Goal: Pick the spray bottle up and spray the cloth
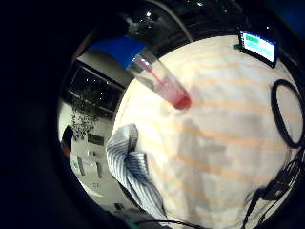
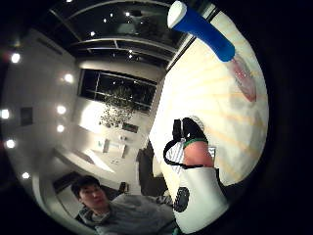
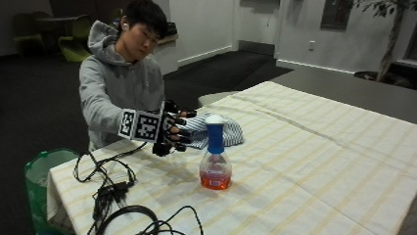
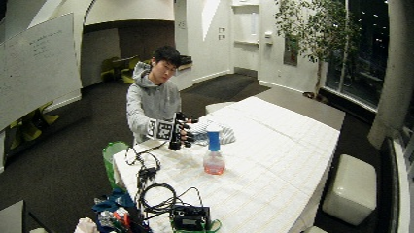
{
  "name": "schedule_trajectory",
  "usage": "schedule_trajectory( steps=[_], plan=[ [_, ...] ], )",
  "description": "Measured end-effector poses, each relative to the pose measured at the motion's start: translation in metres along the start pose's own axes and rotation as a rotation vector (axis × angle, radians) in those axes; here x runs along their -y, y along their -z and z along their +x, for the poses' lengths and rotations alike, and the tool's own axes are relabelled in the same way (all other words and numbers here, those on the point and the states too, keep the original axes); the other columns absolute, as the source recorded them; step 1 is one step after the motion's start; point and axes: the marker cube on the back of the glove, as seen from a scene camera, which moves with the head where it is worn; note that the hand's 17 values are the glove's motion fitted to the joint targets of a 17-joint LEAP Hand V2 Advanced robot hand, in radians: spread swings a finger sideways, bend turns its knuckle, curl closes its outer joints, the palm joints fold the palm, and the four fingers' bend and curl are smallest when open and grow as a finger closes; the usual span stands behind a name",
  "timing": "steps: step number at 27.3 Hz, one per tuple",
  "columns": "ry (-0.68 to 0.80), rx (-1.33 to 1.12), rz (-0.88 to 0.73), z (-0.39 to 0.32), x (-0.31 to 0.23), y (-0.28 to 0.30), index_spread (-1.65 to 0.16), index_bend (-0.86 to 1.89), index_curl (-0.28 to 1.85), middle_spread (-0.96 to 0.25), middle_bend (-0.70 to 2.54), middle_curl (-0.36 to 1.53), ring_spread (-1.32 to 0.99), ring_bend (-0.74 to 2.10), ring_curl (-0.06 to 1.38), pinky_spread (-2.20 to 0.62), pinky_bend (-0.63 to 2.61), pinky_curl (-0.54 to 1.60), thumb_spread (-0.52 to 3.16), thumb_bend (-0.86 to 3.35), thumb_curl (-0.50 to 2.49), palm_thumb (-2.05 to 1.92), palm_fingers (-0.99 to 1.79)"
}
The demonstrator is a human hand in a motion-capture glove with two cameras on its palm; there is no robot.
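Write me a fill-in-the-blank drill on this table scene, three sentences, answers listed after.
1. The spray bottle stands upright on the table and holds ____ liquid at its bottom.
2. The gloved right hand is beside the bottle's ____ top, not yet gripping it.
3. The striped cloth lies on the ____ behind the bottle.

Missing words: red; blue; table

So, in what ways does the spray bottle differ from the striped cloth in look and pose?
The spray bottle stands upright; the cloth lies crumpled and low. The bottle is clear with a blue top and orange-red liquid at the bottom; the cloth is blue-and-white striped. The bottle sits nearer the table's middle, the cloth nearer the person. Both rest on the table, and the gloved right hand touches neither.
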Motion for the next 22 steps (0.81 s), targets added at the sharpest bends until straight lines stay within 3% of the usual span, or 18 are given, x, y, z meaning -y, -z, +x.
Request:
schedule_trajectory(
  steps=[18, 22],
  plan=[
    [-0.108, 0.175, 0.151, 0.006, 0.084, -0.048, -0.37, 0.12, 0.09, -0.01, 0.35, 0.36, -0.01, 0.54, 0.31, 0.21, 0.66, 0.36, 0.79, -0.04, 0.47, 0.85, 0.08],
    [-0.127, 0.216, 0.151, 0.001, 0.099, -0.059, -0.35, 0.14, 0.12, -0.03, 0.4, 0.37, -0.05, 0.62, 0.32, 0.18, 0.6, 0.33, 0.78, -0.02, 0.48, 0.87, 0.34]
  ],
)
